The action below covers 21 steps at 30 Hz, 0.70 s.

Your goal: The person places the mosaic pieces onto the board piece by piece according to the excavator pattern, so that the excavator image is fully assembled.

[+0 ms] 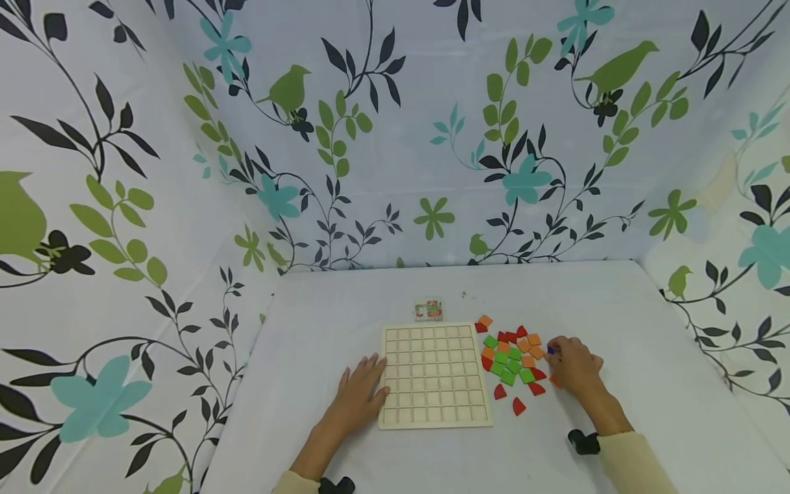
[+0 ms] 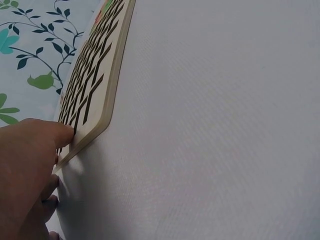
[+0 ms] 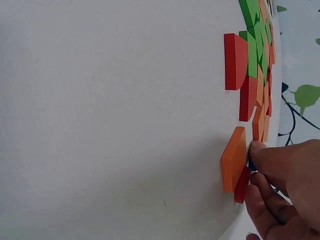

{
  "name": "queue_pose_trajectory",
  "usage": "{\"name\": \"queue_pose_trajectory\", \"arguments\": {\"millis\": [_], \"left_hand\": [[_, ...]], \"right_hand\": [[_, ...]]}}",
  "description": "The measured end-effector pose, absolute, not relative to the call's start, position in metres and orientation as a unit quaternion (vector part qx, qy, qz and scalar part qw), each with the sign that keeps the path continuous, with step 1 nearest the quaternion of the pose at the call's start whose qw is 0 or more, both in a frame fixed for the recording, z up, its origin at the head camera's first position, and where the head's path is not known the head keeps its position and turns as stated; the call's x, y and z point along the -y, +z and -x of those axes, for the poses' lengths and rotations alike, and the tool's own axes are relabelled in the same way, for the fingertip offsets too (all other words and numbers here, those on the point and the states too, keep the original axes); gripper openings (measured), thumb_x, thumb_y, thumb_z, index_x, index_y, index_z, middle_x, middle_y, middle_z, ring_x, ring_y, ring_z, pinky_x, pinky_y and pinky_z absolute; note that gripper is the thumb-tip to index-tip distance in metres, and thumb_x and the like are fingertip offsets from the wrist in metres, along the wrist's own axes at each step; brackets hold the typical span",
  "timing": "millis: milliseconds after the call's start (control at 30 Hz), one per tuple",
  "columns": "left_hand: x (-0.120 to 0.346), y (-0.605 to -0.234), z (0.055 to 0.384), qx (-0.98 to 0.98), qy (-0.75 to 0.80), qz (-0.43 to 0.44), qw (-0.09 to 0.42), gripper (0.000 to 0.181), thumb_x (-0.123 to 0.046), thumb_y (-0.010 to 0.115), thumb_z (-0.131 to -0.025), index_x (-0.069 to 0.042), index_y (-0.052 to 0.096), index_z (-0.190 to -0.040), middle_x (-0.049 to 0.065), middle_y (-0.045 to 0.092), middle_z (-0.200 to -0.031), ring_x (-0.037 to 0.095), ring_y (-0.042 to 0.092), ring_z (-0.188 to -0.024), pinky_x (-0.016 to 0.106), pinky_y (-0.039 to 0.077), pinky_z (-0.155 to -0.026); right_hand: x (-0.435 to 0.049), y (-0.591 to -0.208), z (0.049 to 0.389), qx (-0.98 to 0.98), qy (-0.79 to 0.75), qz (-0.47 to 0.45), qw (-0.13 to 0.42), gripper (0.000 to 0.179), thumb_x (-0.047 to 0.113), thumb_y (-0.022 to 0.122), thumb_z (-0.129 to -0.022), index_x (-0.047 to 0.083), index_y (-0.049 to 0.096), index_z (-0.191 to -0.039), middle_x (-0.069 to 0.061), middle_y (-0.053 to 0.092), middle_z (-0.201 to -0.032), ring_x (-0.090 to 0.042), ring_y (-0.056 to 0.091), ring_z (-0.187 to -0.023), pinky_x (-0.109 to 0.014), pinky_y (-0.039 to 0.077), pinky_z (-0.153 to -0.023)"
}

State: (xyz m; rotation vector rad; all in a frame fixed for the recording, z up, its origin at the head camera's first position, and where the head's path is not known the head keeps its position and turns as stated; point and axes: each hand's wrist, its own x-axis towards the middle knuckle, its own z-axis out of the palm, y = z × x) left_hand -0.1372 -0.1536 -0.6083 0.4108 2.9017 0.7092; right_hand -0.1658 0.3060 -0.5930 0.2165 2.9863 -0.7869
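Note:
A pale wooden grid board (image 1: 435, 377) with square compartments lies flat on the table. My left hand (image 1: 359, 394) rests at its left edge, fingers extended; in the left wrist view the thumb (image 2: 60, 134) touches the board near a corner. Right of the board, my right hand (image 1: 577, 367) pinches a small blue piece (image 3: 252, 163) between thumb and fingers, which mostly cover it. Beside that hand lie an orange tile (image 3: 234, 160) and a red piece (image 3: 242, 185). Flat green tiles (image 1: 507, 377), orange tiles and red curved-edged pieces form a loose pile between board and hand.
A small printed card or packet (image 1: 428, 309) lies behind the board. Single red pieces (image 1: 519, 406) are scattered in front of the pile. The white-covered table (image 1: 321, 302) is bordered by a patterned cloth (image 1: 395, 137) at the back and sides.

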Motion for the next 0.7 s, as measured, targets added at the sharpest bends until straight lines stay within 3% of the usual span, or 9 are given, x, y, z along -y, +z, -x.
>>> {"name": "queue_pose_trajectory", "arguments": {"millis": [467, 700], "left_hand": [[0.154, -0.605, 0.137, -0.959, 0.242, -0.135, 0.066, 0.062, -0.035, 0.061, -0.107, -0.012, 0.043, -0.162, 0.015, 0.037, -0.169, 0.039, 0.028, -0.159, 0.070, 0.016, -0.126], [0.154, -0.607, 0.139, -0.959, 0.241, -0.134, 0.064, 0.062, -0.035, 0.061, -0.107, -0.012, 0.043, -0.162, 0.015, 0.037, -0.169, 0.039, 0.029, -0.159, 0.070, 0.016, -0.126]], "right_hand": [[-0.302, -0.587, 0.186, -0.970, -0.227, -0.083, 0.020, 0.035, 0.014, 0.069, -0.102, -0.013, 0.062, -0.124, -0.034, 0.065, -0.116, -0.051, 0.063, -0.110, -0.064, 0.046, -0.087], [-0.278, -0.594, 0.192, -0.974, -0.218, -0.051, -0.024, 0.034, 0.014, 0.071, -0.101, -0.011, 0.065, -0.124, -0.031, 0.068, -0.112, -0.052, 0.065, -0.107, -0.065, 0.046, -0.087]]}}
